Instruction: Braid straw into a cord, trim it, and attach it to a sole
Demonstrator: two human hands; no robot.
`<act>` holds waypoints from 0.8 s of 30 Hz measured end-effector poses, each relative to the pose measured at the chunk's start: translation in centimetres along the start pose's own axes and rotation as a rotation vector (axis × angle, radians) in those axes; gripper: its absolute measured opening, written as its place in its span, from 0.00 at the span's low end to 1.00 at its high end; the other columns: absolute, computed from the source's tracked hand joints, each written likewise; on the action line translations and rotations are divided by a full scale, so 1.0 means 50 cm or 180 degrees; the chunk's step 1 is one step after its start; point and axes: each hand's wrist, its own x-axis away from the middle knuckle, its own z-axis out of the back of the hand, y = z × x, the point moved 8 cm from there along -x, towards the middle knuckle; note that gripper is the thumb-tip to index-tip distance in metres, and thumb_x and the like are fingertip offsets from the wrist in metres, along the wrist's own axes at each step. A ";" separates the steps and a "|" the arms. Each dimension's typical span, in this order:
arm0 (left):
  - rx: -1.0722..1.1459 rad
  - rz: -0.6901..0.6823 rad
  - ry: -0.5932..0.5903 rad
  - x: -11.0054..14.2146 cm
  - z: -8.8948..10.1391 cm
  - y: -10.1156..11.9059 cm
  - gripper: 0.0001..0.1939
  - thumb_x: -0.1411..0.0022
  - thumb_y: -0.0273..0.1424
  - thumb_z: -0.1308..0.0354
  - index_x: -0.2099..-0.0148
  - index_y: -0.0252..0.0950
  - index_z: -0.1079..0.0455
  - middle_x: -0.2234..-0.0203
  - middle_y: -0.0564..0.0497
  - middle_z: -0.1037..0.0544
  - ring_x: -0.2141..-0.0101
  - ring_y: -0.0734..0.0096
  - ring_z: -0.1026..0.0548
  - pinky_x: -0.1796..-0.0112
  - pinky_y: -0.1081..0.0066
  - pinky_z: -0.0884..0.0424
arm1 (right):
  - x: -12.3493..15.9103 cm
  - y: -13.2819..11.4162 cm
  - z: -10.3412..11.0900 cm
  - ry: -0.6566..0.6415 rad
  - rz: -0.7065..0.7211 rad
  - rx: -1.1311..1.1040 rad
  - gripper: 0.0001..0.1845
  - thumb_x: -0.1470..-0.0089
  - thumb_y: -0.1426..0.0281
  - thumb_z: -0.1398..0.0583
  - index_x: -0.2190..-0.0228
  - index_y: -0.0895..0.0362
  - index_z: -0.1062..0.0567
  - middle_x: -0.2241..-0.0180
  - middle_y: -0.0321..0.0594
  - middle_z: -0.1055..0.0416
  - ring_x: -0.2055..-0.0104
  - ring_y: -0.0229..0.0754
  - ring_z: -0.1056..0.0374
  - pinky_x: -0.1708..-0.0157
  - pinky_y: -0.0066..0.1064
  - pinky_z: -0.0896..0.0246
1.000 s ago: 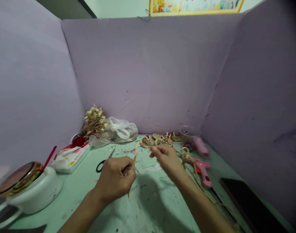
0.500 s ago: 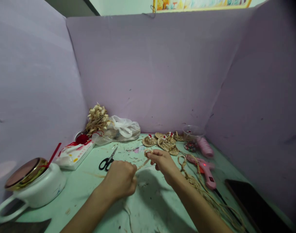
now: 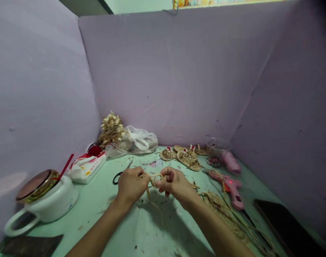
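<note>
Looped jute cord point(image 3: 153, 180) raised above the worktop point(image 3: 104, 232) — the fingers of my left hand point(image 3: 131, 185) pinch one end, those of my right hand point(image 3: 176, 185) the opposite loop. Scissors point(image 3: 120, 174) lie beyond my left hand; a pink glue gun point(image 3: 235, 194), indicator lit red, lies right of my right hand — beside loose strands point(image 3: 223, 211).

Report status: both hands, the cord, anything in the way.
Left hand, right hand: both pinching cord. Cord looped between them, loose end hanging. Scissors close by, partly hidden behind left hand. Glue gun off right, red light on.
</note>
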 end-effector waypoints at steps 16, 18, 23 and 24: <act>0.0266 0.0203 -0.0095 0.009 -0.024 -0.014 0.09 0.55 0.32 0.52 0.81 0.37 0.33 0.85 0.54 0.30 0.80 0.74 0.35 0.78 0.75 0.48 | -0.005 0.007 -0.004 -0.0192 0.0077 -0.0607 0.23 0.71 0.67 0.33 0.76 0.55 0.43 0.90 0.23 0.40 0.86 0.32 0.41 0.86 0.22 0.52; 0.0495 0.0145 0.0143 0.014 -0.021 -0.011 0.09 0.54 0.30 0.52 0.80 0.36 0.33 0.86 0.55 0.32 0.80 0.76 0.37 0.78 0.76 0.47 | -0.005 0.007 -0.007 -0.0153 0.0085 -0.0707 0.23 0.73 0.66 0.33 0.79 0.56 0.42 0.90 0.25 0.39 0.86 0.33 0.39 0.86 0.22 0.50; 0.1089 0.0003 0.0477 0.028 -0.028 -0.009 0.10 0.52 0.29 0.54 0.80 0.34 0.35 0.87 0.56 0.35 0.81 0.78 0.39 0.77 0.77 0.45 | 0.000 0.022 -0.022 -0.0122 -0.0213 -0.0787 0.20 0.74 0.64 0.32 0.79 0.61 0.33 0.84 0.33 0.33 0.81 0.34 0.36 0.81 0.26 0.41; 0.1149 -0.0005 0.0512 0.030 -0.029 -0.009 0.10 0.52 0.29 0.54 0.80 0.34 0.35 0.87 0.56 0.35 0.82 0.78 0.39 0.77 0.77 0.45 | 0.001 0.023 -0.024 -0.0108 -0.0240 -0.0785 0.19 0.73 0.63 0.33 0.79 0.61 0.32 0.83 0.34 0.33 0.80 0.34 0.37 0.80 0.26 0.40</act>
